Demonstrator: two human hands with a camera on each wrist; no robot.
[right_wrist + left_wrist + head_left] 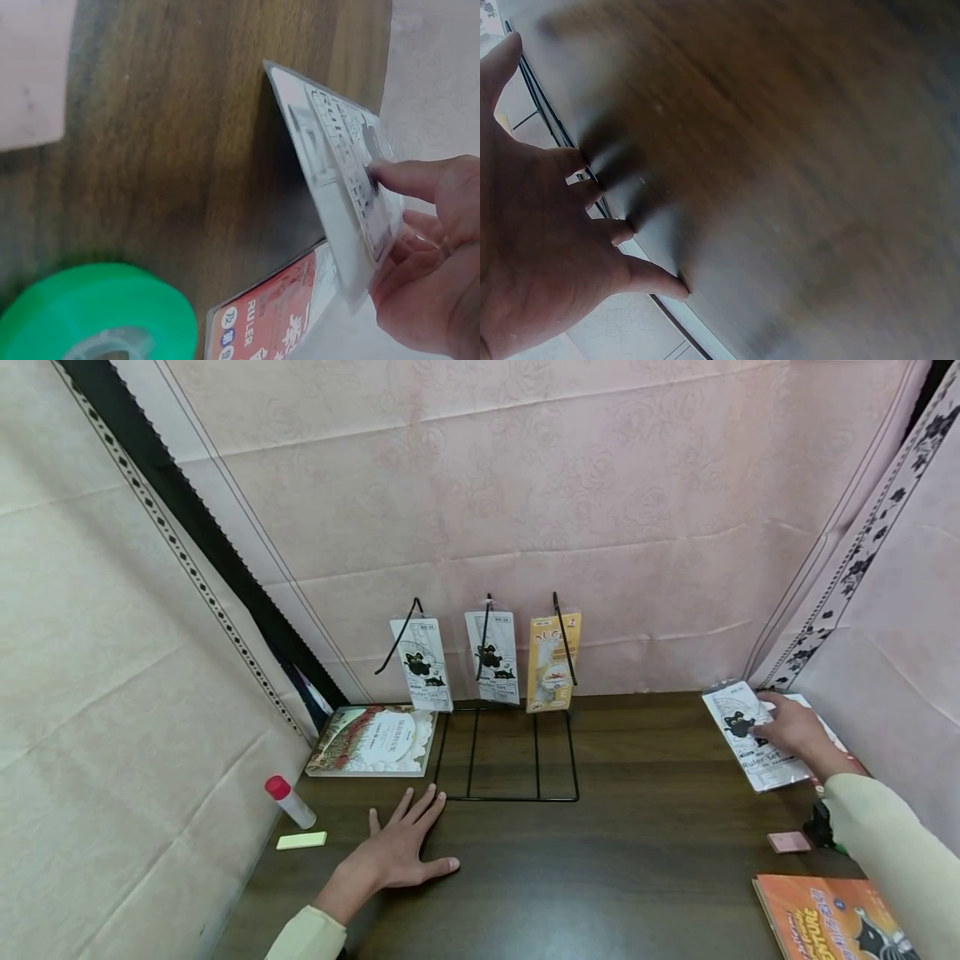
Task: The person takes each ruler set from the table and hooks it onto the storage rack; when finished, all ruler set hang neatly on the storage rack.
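Note:
My right hand point(801, 732) pinches a white ruler set packet point(738, 727) with a black cat print, at the right side of the table. In the right wrist view the packet point(330, 172) is tilted up, its thumb-side face under my thumb, and the other fingers are behind it. Partly beneath it lies a red-and-white ruler packet point(277, 307). My left hand point(397, 852) rests with spread fingers on the table, fingertips by the front left corner of a black wire rack point(506, 798). Two similar cat packets point(426, 672) and a yellow packet point(551, 668) hang on its hooks.
Left of the rack lies a floral-covered book point(375, 743), with a red-capped glue stick point(294, 803) and a pale green strip point(302, 841) nearer. At right are a pink block point(789, 842), a green tape roll point(97, 307) and an orange book point(832, 918). Cloth walls enclose the table.

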